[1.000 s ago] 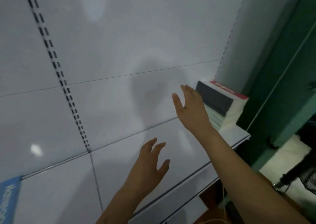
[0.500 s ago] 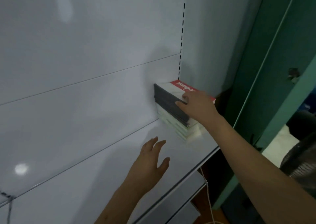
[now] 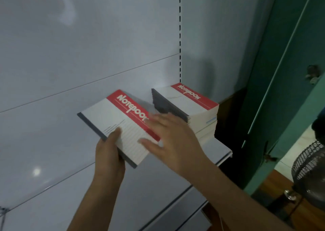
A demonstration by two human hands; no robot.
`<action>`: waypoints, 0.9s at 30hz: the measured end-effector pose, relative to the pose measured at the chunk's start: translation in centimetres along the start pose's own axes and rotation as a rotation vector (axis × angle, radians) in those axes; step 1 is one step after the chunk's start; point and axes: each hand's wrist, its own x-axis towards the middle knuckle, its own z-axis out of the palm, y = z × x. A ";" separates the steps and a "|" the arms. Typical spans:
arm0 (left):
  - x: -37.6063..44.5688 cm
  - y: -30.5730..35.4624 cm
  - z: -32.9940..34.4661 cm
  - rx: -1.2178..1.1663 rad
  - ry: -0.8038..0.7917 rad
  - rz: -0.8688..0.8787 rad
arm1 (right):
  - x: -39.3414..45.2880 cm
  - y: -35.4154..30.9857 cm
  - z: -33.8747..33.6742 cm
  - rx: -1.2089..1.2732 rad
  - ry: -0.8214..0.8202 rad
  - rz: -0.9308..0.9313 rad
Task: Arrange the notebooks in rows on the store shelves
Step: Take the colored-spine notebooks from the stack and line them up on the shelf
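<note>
Notebook (image 3: 121,123): held above the shelf (image 3: 223,151), just left of the stack (image 3: 191,105) in the right corner. Left hand (image 3: 110,153) grips its near spine edge, thumb on the cover. Right hand (image 3: 173,141) lies flat on the cover, fingers straight.

Risks (judged): notebook is tilted and held at one edge; if the flat hand lifts, it may slip or land skewed. Stack's layers look uneven; a nudge could topple it.

Count: one notebook in hand; one stack, number within unclear; two hands.
</note>
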 end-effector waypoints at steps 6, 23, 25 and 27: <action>-0.5 -0.2 -3.2 0.150 0.062 -0.017 | 2.2 7.6 0.7 -0.192 -0.099 0.345; -3.6 -1.4 -3.6 0.132 -0.054 -0.082 | 1.8 5.3 -0.9 0.031 0.432 0.361; -4.2 -1.0 -3.8 0.058 -0.048 -0.079 | 0.4 2.0 -1.1 0.118 0.519 0.246; -4.7 0.0 -4.2 -0.041 -0.067 -0.070 | -1.9 -2.2 0.5 0.171 0.427 0.109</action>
